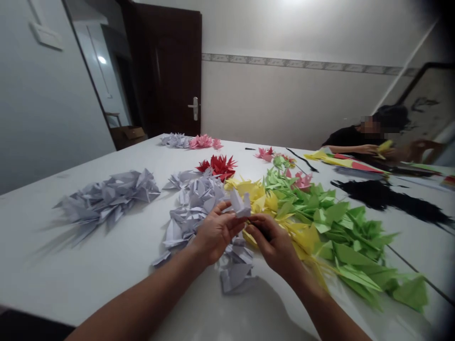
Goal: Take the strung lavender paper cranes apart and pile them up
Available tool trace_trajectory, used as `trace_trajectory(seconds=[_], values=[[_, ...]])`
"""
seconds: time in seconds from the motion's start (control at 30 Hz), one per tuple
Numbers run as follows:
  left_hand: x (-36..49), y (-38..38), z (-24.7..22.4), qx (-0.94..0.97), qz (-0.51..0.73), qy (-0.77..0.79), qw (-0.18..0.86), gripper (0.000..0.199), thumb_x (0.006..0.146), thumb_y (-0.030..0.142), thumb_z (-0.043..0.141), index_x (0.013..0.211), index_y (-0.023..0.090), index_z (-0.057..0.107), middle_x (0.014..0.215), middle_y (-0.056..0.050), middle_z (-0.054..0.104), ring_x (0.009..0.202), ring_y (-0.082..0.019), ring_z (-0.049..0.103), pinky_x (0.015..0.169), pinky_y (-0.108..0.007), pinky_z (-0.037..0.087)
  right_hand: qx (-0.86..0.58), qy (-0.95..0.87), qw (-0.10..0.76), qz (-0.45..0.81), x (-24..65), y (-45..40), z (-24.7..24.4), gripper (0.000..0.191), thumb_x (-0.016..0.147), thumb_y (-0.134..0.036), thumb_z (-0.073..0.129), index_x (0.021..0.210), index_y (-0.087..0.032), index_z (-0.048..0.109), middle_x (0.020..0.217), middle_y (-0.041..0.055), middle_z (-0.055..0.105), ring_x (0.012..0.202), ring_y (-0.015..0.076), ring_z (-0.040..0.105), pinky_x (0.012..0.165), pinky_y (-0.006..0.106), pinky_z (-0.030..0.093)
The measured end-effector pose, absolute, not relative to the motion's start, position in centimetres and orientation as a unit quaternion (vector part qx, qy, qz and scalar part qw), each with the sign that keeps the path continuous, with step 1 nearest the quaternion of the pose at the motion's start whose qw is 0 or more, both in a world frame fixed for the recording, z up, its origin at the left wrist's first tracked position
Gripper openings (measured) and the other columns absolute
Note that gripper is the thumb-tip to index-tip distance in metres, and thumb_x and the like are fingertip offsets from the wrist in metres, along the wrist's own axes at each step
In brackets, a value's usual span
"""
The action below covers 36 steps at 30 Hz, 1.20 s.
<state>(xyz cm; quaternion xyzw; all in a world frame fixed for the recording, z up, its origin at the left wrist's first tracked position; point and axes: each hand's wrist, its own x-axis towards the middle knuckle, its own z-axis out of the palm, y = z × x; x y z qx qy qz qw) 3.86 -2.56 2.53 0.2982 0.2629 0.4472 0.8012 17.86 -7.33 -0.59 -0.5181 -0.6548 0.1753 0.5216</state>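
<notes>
In front of me a pale lavender-white folded paper piece [241, 203] is held up, upright, by the fingers of my left hand [216, 232]. My right hand [273, 244] is closed, its thumb and fingers pinched at the paper's lower right corner. Something dark shows inside the curled right fingers, too unclear to name. Beneath both hands lies a heap of white folded paper pieces [194, 203]. Yellow folded paper pieces [298, 232] lie right beside my right hand, with green ones [341, 225] beyond them.
Another white pile [110, 196] sits on the white table [117, 274] to the left. Red pieces [218, 166] and pink ones [202, 141] lie farther back. Black stringy bundles [387, 194] rest at the right. Across the table a person [348, 139] handles something yellow.
</notes>
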Motion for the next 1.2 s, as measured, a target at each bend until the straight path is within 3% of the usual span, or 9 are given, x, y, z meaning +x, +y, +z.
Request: trace_trajectory(seconds=[0.27, 0.5, 0.63, 0.9, 1.07, 1.2], values=[[3.4, -2.3, 2.9, 0.308, 0.508, 0.261, 0.761, 0.035, 0.069, 0.009, 0.062, 0.101, 0.017, 0.048, 0.080, -0.002, 0.063, 0.067, -0.013, 0.066, 0.062, -0.022, 0.050, -0.548, -0.643, 0.510, 0.161, 19.3, -6.6, -2.0, 0.028, 0.080, -0.041, 0.059, 0.095, -0.018, 0.060, 0.081, 0.0086, 0.070, 0.068, 0.0193, 0.067, 0.058, 0.026, 0.054], [0.5, -0.1, 5.9, 0.309, 0.606, 0.233, 0.695, 0.029, 0.069, 0.010, 0.062, 0.094, 0.019, 0.051, 0.072, 0.003, 0.063, 0.060, -0.012, 0.066, 0.054, -0.019, 0.048, -0.571, -0.628, 0.517, 0.110, 19.6, -6.3, -2.6, 0.032, 0.076, -0.047, 0.060, 0.092, -0.019, 0.062, 0.083, 0.0104, 0.072, 0.073, 0.0234, 0.069, 0.064, 0.031, 0.057], [-3.3, 2.3, 7.2, 0.248, 0.708, 0.241, 0.616, 0.018, 0.073, 0.005, 0.056, 0.085, 0.018, 0.052, 0.063, 0.003, 0.062, 0.059, -0.009, 0.065, 0.055, -0.017, 0.049, -0.585, -0.634, 0.499, 0.090, 20.0, -6.0, -2.8, 0.034, 0.077, -0.048, 0.059, 0.093, -0.019, 0.063, 0.084, 0.0093, 0.072, 0.073, 0.0230, 0.069, 0.064, 0.031, 0.056], [-14.9, 5.4, 6.6, 0.170, 0.817, 0.356, 0.420, 0.020, 0.075, -0.003, 0.044, 0.072, 0.017, 0.048, 0.061, 0.003, 0.057, 0.059, -0.007, 0.061, 0.053, -0.014, 0.049, -0.583, -0.650, 0.479, 0.091, 20.0, -6.2, -2.2, 0.034, 0.078, -0.048, 0.056, 0.093, -0.018, 0.062, 0.081, 0.0091, 0.071, 0.071, 0.0223, 0.068, 0.064, 0.032, 0.054], [-18.7, 6.0, 6.7, 0.168, 0.793, 0.429, 0.399, 0.024, 0.069, -0.006, 0.045, 0.081, 0.015, 0.049, 0.063, 0.001, 0.053, 0.054, -0.010, 0.059, 0.050, -0.019, 0.047, -0.585, -0.642, 0.481, 0.118, 20.5, -5.8, -2.5, 0.034, 0.079, -0.047, 0.055, 0.094, -0.017, 0.060, 0.081, 0.0097, 0.071, 0.074, 0.0225, 0.068, 0.063, 0.031, 0.052], [-17.1, 5.0, 6.6, 0.280, 0.786, 0.471, 0.286, 0.039, 0.064, 0.001, 0.057, 0.099, 0.019, 0.051, 0.081, 0.002, 0.056, 0.059, -0.009, 0.060, 0.053, -0.019, 0.045, -0.577, -0.636, 0.497, 0.126, 20.9, -5.4, -2.8, 0.033, 0.080, -0.045, 0.055, 0.095, -0.017, 0.060, 0.084, 0.0099, 0.070, 0.075, 0.0224, 0.068, 0.064, 0.031, 0.051]])
